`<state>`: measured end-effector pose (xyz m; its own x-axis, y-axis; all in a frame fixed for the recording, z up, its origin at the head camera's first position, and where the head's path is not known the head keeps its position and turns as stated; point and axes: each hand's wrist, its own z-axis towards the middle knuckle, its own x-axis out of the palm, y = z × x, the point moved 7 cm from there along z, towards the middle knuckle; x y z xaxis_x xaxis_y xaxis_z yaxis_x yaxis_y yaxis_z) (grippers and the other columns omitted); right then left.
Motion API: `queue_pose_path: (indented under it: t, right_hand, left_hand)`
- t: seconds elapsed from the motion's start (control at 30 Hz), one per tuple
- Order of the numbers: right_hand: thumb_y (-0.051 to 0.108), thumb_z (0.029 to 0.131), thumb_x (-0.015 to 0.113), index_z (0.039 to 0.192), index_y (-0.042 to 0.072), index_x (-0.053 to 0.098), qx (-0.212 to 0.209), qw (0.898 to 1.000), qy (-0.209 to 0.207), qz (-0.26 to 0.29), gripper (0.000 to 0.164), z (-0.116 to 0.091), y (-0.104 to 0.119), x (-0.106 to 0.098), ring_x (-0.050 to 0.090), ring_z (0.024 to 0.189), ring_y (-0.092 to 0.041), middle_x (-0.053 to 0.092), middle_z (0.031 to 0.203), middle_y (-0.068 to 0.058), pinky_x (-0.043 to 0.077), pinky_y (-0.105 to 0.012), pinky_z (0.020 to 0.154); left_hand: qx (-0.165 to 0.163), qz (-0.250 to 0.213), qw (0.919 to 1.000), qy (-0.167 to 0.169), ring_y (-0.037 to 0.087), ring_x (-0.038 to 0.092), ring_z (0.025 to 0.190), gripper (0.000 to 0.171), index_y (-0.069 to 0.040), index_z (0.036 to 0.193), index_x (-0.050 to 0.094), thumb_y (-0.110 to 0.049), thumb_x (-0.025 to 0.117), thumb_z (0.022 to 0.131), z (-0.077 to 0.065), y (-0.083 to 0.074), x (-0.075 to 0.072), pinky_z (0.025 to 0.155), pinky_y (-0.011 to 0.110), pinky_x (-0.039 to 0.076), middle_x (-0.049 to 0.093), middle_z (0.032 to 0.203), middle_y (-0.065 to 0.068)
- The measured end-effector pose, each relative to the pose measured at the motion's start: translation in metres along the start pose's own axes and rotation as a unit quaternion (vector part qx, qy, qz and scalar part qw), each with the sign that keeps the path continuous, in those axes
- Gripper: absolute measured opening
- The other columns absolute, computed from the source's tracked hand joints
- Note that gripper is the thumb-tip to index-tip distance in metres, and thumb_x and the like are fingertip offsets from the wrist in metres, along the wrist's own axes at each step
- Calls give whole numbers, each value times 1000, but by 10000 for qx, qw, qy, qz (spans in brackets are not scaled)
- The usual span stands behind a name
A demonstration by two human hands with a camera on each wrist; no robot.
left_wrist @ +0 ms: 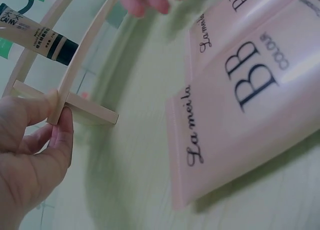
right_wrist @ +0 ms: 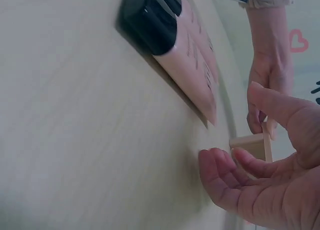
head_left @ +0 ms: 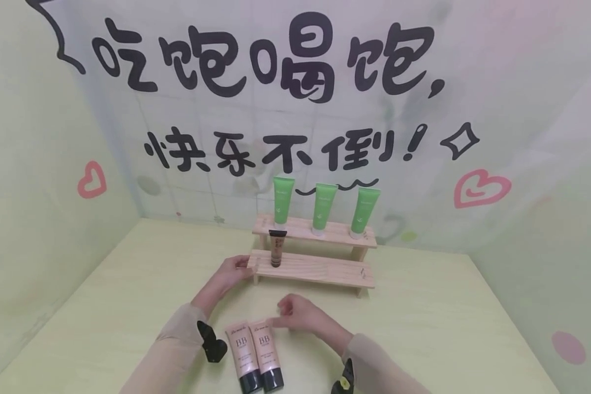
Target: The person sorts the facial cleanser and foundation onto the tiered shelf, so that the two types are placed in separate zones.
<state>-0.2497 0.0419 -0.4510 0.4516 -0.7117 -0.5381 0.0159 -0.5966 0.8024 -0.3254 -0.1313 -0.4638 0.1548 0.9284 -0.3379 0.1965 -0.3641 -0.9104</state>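
Observation:
My left hand [head_left: 233, 271] pinches the left end of the lower step of a two-tier wooden stand [head_left: 320, 269], thumb above and fingers below in the left wrist view. On that step a small tube with a dark cap [head_left: 277, 249] stands upright. Two pink BB cream tubes [head_left: 241, 347] lie side by side on the table, black caps toward me. Just beyond their far ends hovers my right hand [head_left: 302, 314], its fingers loosely bent. The right wrist view shows nothing held in it, apart from the pink tubes [right_wrist: 187, 72].
Three green tubes [head_left: 323, 208] stand in a row on the stand's upper step. Behind the pale table [head_left: 423, 312] is a back wall [head_left: 202, 191] with large black lettering, and side walls rise at left and right.

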Motion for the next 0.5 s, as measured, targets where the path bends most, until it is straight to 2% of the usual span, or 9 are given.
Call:
queue_pose_path:
  t: [0.07, 0.17, 0.37, 0.5]
  right_hand:
    - [25, 73, 75, 110, 0, 55, 212, 9992, 341, -18, 49, -8, -3, 11, 57, 77, -18, 59, 94, -7, 52, -32, 65]
    - [21, 71, 76, 110, -1, 54, 405, 9976, 554, 37, 49, -16, -4, 23, 57, 71, -18, 57, 90, -7, 53, -33, 62]
    - [18, 67, 78, 113, -2, 52, 324, 9975, 556, -300, 56, -27, 2, 40, 53, 65, -16, 55, 78, -4, 45, -26, 55]
    - [13, 69, 76, 110, -2, 51, 221, 9980, 523, -275, 50, -32, 8, 45, 51, 59, -15, 55, 70, -4, 41, -24, 49]
  left_hand:
    - [46, 69, 10000, -10, 36, 49, 118, 50, 3, 135, 38, -11, 55, 90, 0, 0, -1, 99, 44, 44, 47, 132, 25]
    - [-7, 158, 9999, -58, 34, 50, 117, 50, 1, 135, 39, -13, 56, 90, 0, 0, -1, 98, 42, 45, 49, 131, 23]
    - [-41, 275, 9996, -67, 32, 52, 115, 49, 1, 134, 40, -13, 56, 90, -1, -1, 0, 96, 41, 47, 50, 130, 22]
    - [-10, 317, 9995, -74, 32, 53, 115, 50, 1, 135, 39, -14, 55, 90, -2, -2, -1, 96, 41, 47, 50, 131, 22]
